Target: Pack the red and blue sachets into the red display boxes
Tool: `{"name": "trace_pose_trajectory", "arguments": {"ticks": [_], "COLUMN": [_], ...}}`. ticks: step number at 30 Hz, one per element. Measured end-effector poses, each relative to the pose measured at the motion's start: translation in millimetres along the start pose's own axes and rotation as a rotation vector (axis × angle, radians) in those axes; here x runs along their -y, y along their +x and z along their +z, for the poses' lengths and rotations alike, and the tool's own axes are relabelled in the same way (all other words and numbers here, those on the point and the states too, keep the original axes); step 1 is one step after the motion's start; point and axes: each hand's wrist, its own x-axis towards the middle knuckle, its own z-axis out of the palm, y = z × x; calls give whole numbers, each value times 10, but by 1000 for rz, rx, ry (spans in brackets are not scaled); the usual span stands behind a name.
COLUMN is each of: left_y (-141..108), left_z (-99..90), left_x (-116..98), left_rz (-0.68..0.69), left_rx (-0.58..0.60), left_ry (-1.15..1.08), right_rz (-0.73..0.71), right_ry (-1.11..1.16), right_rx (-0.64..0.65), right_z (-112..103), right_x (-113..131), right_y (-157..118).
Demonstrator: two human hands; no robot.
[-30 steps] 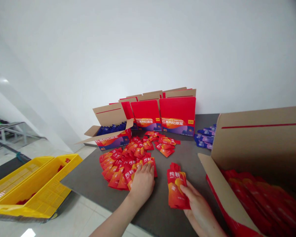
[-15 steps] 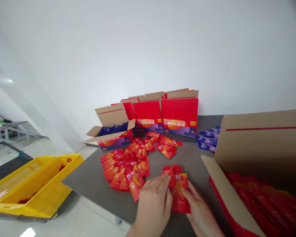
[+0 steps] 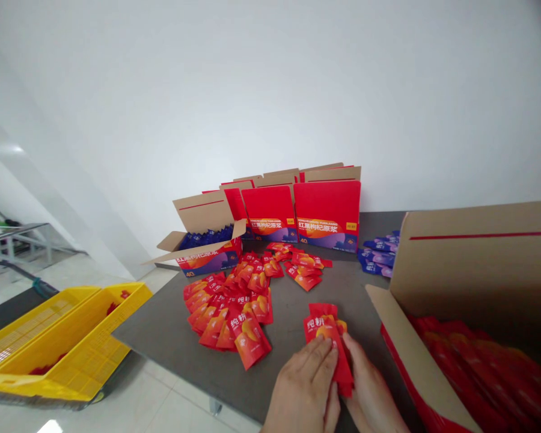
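The left hand (image 3: 303, 380) lay, fingers together, across a stack of flat, glossy red-orange pouches (image 3: 321, 325), its grip unclear; the right hand (image 3: 370, 385) clamped the right edge, apparently steadying them over the dark-grey tabletop (image 3: 162, 325).

From above the near edge of the flat, dark grey bench (image 3: 286, 310), the lone head-worn camera looks forward and down at close range, facing the smooth white wall (image 3: 270, 90).
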Motion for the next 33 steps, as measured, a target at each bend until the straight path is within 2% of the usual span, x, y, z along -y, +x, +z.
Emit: {"name": "trace_pose_trajectory", "arguments": {"ticks": [3, 6, 9, 11, 13, 15, 19, 22, 25, 28, 33], "left_y": [-32, -52, -61, -81, -133, -222, -418, -454, -385, -288, -138], "left_z": [54, 37, -93, -228, -373, -502, -650, -656, -614, -567, -505], "left_x": [1, 9, 61, 144, 270, 416, 661, 773, 852, 881, 740], "left_rz": [40, 43, -18, -123, -245, -324, -357, -371, -338, -276, -254], "left_rx": [-8, 36, 51, 61, 136, 269, 558, 640, 586, 472, 133], "left_ry": [-33, -129, -309, -343, -236, -57, 221, 369, 408, 321, 146], "right_rz": [84, 125, 139, 156, 185, 213, 230, 235, 239, 241, 247], "right_ry": [76, 83, 131, 147, 135, 129, 166, 170, 163, 156, 141], "right_rx": [45, 102, 78, 77, 65, 45, 66, 69, 63, 74, 61], "right_z": [5, 23, 45, 61, 75, 87, 96, 92, 86, 82, 92], "right_x": [20, 57, 91, 114, 135, 149, 150, 145, 149, 156, 170], "right_y": [4, -6, -35, -62, -87, -101, -99, -97, -105, -111, -105]}}
